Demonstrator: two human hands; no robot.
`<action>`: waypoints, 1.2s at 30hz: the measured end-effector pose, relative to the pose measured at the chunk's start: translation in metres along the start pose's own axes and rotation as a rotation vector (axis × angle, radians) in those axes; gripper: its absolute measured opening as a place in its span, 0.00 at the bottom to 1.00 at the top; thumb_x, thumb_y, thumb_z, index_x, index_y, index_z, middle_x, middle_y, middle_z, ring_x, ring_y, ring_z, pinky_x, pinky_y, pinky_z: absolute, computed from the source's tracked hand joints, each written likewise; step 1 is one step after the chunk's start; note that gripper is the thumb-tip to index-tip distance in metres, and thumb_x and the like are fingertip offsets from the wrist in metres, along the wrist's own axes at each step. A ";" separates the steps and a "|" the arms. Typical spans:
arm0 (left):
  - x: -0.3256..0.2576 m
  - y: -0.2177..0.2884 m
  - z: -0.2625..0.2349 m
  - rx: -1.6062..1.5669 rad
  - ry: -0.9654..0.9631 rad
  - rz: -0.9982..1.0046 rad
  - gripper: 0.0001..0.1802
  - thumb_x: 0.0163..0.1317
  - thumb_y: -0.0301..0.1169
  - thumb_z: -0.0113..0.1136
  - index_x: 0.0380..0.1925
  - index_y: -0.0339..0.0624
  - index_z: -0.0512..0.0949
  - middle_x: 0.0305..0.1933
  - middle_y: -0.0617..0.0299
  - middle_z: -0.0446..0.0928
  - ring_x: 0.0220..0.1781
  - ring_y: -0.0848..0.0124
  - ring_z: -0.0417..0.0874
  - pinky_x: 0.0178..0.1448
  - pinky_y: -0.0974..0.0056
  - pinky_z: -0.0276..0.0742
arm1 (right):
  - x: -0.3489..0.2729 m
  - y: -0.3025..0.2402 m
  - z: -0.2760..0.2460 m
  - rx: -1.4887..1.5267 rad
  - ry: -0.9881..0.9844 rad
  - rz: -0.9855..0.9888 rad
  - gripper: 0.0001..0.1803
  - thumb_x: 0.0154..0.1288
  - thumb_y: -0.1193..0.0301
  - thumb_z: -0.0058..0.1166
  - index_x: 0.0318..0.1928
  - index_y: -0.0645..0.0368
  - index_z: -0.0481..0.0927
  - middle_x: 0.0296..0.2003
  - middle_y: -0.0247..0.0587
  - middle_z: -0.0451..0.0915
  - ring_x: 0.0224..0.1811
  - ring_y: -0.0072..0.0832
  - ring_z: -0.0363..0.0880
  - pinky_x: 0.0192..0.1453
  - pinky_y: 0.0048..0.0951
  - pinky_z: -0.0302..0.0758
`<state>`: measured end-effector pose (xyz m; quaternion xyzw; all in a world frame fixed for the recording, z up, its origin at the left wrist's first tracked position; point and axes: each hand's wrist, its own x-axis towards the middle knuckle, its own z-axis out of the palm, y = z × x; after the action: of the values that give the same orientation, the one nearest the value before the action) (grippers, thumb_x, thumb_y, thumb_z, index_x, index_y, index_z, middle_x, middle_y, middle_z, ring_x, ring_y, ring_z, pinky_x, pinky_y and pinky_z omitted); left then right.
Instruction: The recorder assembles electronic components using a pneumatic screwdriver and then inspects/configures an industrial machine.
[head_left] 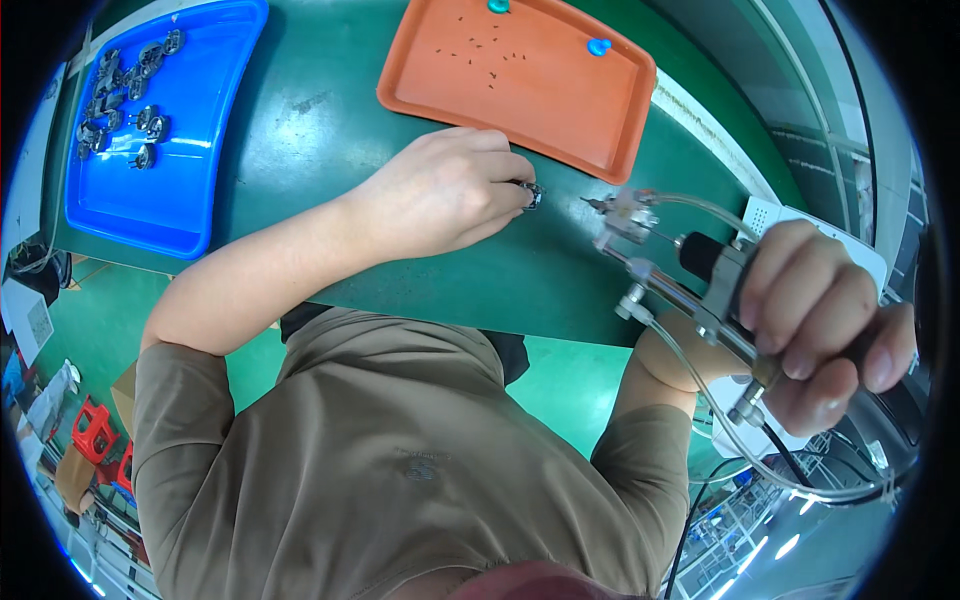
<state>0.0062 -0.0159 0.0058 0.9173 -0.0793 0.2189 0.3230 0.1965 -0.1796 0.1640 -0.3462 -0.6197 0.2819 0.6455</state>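
My left hand (450, 190) rests on the green table with its fingers closed around a small dark metal part (534, 196), and only the part's shiny end shows past the fingertips. My right hand (815, 310) is raised at the right, wrapped round the grip of a metal fluid gun (680, 285) with a black knob and clear hoses. The gun's nozzle points left toward the small part and stays apart from it, above the table.
A blue tray (160, 205) at the far left holds several dark metal parts (147, 122). Beyond my left hand, an orange tray (560, 115) carries tiny dark bits, a teal knob (498, 6) and a blue knob (599, 47). A clear hose (690, 375) loops below the gun.
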 end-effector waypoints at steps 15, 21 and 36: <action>-0.005 -0.008 0.004 -0.036 0.000 -0.008 0.09 0.54 0.27 0.72 0.37 0.39 0.87 0.47 0.62 0.84 0.47 0.63 0.84 0.50 0.57 0.84 | -0.003 0.019 0.009 0.081 -0.014 0.025 0.13 0.74 0.66 0.61 0.55 0.45 0.78 0.26 0.23 0.76 0.23 0.16 0.75 0.29 0.21 0.71; -0.003 -0.007 0.005 -0.056 0.005 0.006 0.10 0.55 0.27 0.72 0.37 0.38 0.87 0.47 0.61 0.85 0.46 0.61 0.84 0.49 0.56 0.83 | 0.001 0.028 0.008 0.091 -0.137 0.073 0.15 0.74 0.65 0.62 0.56 0.42 0.75 0.27 0.23 0.77 0.23 0.16 0.76 0.29 0.21 0.73; -0.001 -0.007 0.006 -0.031 0.022 -0.003 0.11 0.52 0.24 0.74 0.36 0.37 0.85 0.44 0.60 0.85 0.44 0.60 0.84 0.46 0.56 0.83 | 0.010 0.041 0.012 0.147 -0.254 0.075 0.15 0.75 0.66 0.62 0.57 0.41 0.72 0.29 0.26 0.77 0.24 0.19 0.77 0.28 0.23 0.77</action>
<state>0.0091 -0.0140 -0.0031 0.9099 -0.0778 0.2270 0.3384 0.1883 -0.1460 0.1375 -0.2827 -0.6607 0.3921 0.5743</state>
